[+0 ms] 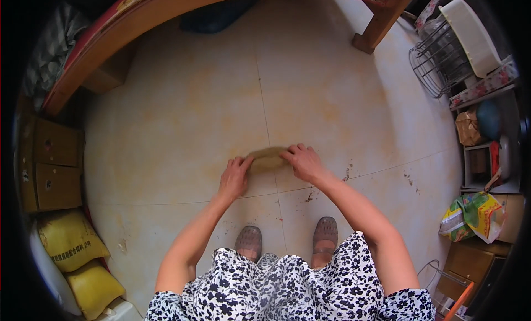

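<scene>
An olive-brown cloth [267, 154], blurred by motion, stretches between my two hands in front of my feet. My left hand [234, 177] pinches its left end with thumb and fingers. At the right end, my right hand [303, 162] grips the edge, with its fingers bent over it. The cloth sags a little in the middle; whether it touches the tiled floor [182, 116] I cannot tell. Bits of dark debris [310, 195] lie on the tiles just beyond my shoes [325, 232] and to the right.
A wooden table [138, 16] spans the far side, with a leg [376, 27] at the right. Left are a drawer cabinet [57, 163] and yellow sacks [77, 241]. Along the right stand a wire rack [437, 61], shelves [492, 177] and a colourful plastic bag [473, 216].
</scene>
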